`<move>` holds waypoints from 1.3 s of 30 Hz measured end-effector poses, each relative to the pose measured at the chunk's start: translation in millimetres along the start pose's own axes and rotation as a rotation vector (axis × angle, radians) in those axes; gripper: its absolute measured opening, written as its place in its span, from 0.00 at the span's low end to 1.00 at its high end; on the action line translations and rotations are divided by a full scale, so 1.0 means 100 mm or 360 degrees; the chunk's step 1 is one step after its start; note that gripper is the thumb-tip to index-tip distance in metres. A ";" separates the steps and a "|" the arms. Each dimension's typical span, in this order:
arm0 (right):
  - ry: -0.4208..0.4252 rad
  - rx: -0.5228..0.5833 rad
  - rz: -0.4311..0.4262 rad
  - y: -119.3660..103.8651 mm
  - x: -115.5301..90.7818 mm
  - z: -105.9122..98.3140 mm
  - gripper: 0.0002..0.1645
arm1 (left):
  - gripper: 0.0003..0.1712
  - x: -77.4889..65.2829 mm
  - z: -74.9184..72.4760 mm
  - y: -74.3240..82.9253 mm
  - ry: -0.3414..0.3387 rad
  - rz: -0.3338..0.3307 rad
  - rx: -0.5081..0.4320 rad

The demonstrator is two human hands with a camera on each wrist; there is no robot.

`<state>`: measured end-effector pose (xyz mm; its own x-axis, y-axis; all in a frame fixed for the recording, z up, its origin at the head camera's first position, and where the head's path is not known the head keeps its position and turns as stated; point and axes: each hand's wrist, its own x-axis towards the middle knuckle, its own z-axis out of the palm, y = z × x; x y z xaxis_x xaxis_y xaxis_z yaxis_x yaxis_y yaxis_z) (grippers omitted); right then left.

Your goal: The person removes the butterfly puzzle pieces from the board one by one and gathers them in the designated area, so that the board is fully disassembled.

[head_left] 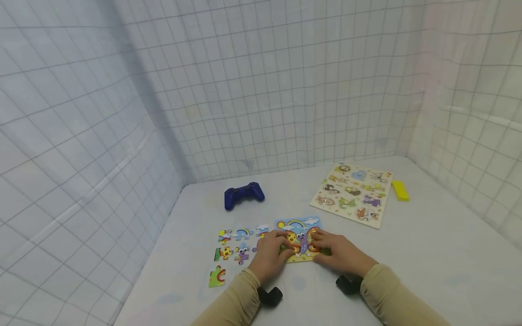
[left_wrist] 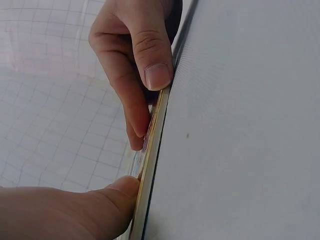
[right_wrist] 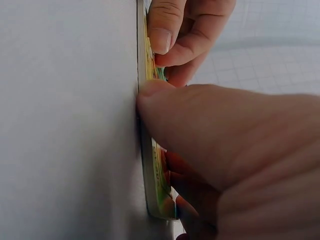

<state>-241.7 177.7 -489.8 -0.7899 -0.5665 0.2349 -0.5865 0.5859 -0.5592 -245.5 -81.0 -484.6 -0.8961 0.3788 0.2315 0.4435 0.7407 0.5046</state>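
Observation:
A small butterfly picture puzzle [head_left: 302,243] lies flat on the table between my hands in the head view. My left hand [head_left: 269,254] holds its left side, fingers curled over the picture and thumb at the near part. On the other side my right hand [head_left: 341,253] grips the puzzle's right part; in the right wrist view its thumb [right_wrist: 157,102] presses the near edge while the fingers rest on the picture. The left wrist view shows the puzzle's layered edge [left_wrist: 150,172] side-on. Left of my left hand several loose jigsaw pieces [head_left: 241,253] lie in rough rows, some partly covered by the hand.
A dark blue game controller [head_left: 244,194] sits behind the loose pieces. At the back right lies a wooden animal puzzle board [head_left: 352,192], with a yellow block [head_left: 400,191] beside it. White gridded cloth walls [head_left: 244,90] enclose the white table [head_left: 428,271].

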 end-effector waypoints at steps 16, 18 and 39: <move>-0.0014 0.0015 0.0023 0.01 0.01 0.00 0.31 | 0.04 0.00 -0.04 0.05 0.0048 0.0123 0.0053; -0.0012 0.0015 0.0024 0.02 0.01 0.01 0.31 | 0.05 -0.01 -0.04 0.06 0.0067 0.0147 0.0078; -0.0055 0.0031 0.0107 0.03 0.02 0.02 0.31 | 0.15 -0.82 -0.70 -0.11 0.0680 0.0354 0.0242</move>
<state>-244.4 177.4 -492.4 -0.8206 -0.5461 0.1686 -0.5283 0.6122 -0.5883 -178.3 -158.5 -451.1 -0.6934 0.2995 0.6553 0.5942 0.7522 0.2849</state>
